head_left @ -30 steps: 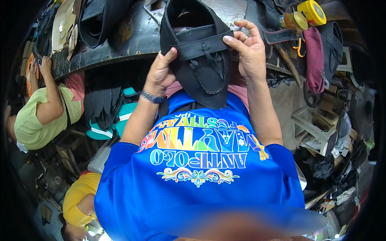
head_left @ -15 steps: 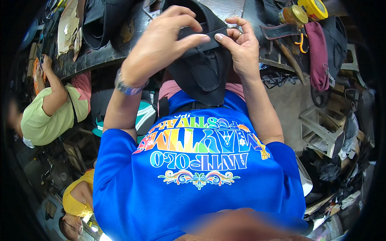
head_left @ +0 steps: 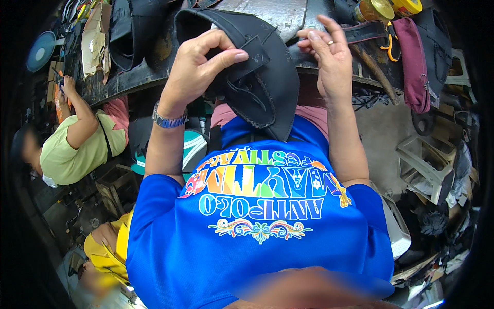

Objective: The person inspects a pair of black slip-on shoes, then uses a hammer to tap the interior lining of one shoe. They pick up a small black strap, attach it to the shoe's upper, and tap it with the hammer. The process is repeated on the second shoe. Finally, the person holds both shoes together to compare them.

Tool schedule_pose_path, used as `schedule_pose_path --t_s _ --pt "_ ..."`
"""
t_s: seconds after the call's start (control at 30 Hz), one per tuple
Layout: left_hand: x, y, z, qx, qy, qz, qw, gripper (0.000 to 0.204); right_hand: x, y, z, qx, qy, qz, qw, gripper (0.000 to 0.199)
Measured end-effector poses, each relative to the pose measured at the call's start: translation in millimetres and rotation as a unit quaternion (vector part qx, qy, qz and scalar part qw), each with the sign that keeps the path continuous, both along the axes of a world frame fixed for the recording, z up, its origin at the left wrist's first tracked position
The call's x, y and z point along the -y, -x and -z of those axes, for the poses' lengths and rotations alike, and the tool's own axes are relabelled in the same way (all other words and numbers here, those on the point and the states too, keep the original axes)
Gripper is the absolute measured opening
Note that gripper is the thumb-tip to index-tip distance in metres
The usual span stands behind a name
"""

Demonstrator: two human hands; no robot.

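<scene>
Shirt: closest to me I see a bright blue short-sleeved shirt with a rainbow-coloured print (head_left: 257,226), filling the lower middle of the view.
Wristwatch: I spot a silver metal wristwatch (head_left: 168,121) on the left wrist, just below the hand.
Left hand: I see the left hand (head_left: 198,69) clamped on the black stitched leather shoe upper (head_left: 257,77), thumb stretched across its outer face and fingers curled behind the rim.
Shoe upper: it hangs between the two hands, above the chest and in front of the bench edge, its lower part drooping toward the shirt and its curved rim lifted up and left.
Right hand: I see the right hand (head_left: 329,59) at the upper's right edge, fingertips pinched narrow, a ring on one finger; whether it truly grips the leather there, I cannot tell.
Workbench: beyond the hands I see a dark, worn workbench (head_left: 288,15) running across the top of the view.
Tins: two yellow-lidded round tins (head_left: 391,7) stand on it at top right.
Pouch: a maroon fabric pouch (head_left: 414,62) hangs over the bench's right end.
Co-worker: far left, a person in a light green shirt (head_left: 72,149) sits at the same bench, one arm raised to it.
Stool: a white plastic stool (head_left: 427,165) stands on the floor at right, well apart from the hands.
</scene>
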State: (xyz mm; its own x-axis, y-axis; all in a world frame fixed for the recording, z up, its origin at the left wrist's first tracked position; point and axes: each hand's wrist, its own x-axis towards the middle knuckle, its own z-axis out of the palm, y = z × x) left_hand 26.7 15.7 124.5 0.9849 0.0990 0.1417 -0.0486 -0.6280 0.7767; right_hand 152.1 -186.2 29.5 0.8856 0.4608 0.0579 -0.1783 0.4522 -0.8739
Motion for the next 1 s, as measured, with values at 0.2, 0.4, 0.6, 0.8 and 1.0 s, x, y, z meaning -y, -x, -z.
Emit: schedule_pose_path --t_s 0.2,0.4,0.6,0.8,1.0 --pt "5.7 16.7 -1.5 0.044 0.007 -0.023 0.999 0.015 -5.0 13.3 -15.0 -0.255 -0.109 -0.27 0.922 0.03" --pt "14.0 24.3 1.5 0.079 0.029 -0.064 0.994 0.013 -6.6 36.0 -39.5 -0.184 -0.112 -0.236 0.948 0.033" --pt "20.5 29.4 8.3 0.099 0.053 -0.094 0.989 0.01 -8.4 43.9 -46.2 -0.106 -0.037 -0.231 0.966 0.036" --pt "29.6 32.7 13.6 0.137 0.052 -0.137 0.98 0.011 -11.8 46.8 -48.2 -0.088 -0.011 -0.214 0.973 0.036" --pt "32.9 29.3 20.5 0.195 0.011 -0.156 0.968 0.011 -15.8 47.9 -53.7 -0.071 0.018 -0.189 0.979 0.032"
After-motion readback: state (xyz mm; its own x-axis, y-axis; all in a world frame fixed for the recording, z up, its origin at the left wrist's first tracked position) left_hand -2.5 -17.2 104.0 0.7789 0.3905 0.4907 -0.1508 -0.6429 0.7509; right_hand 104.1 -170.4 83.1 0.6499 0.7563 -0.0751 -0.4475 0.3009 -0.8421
